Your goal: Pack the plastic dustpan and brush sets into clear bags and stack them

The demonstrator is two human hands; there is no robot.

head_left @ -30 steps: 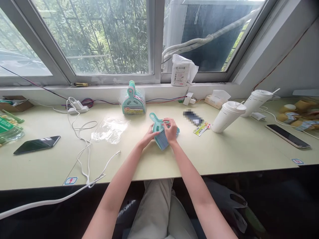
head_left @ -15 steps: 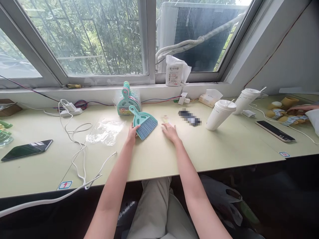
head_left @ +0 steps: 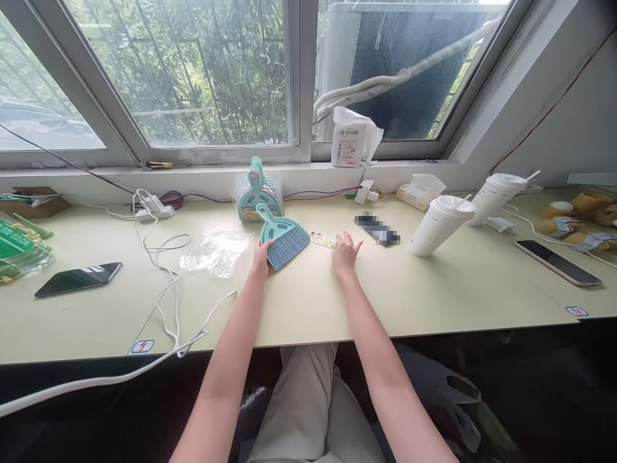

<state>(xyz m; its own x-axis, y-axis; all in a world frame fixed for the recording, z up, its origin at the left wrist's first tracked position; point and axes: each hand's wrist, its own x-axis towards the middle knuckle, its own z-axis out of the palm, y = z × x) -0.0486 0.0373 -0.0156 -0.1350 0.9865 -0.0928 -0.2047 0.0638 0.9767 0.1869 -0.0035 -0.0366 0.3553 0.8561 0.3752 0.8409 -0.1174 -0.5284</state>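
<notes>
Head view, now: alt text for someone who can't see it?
Left hand holds a teal dustpan and brush at a pale desk; the right hand, fingers spread, is at one end of a printed card. A stack of similar dustpans stands behind, near the window; two white cups are to the right.

The left hand point(head_left: 261, 256) and the right hand point(head_left: 345, 257) are both bare. Nearer the body than the left hand, the left forearm point(head_left: 235, 347) is slim and uncovered; behind the right hand, the right forearm point(head_left: 373, 350) matches it, both bare past the elbow crease. Below and between the hands show greyish-khaki trousers point(head_left: 304, 405), plain and matte, loosely cut, softly creased lengthwise, with a deeper shadowed fold.
</notes>
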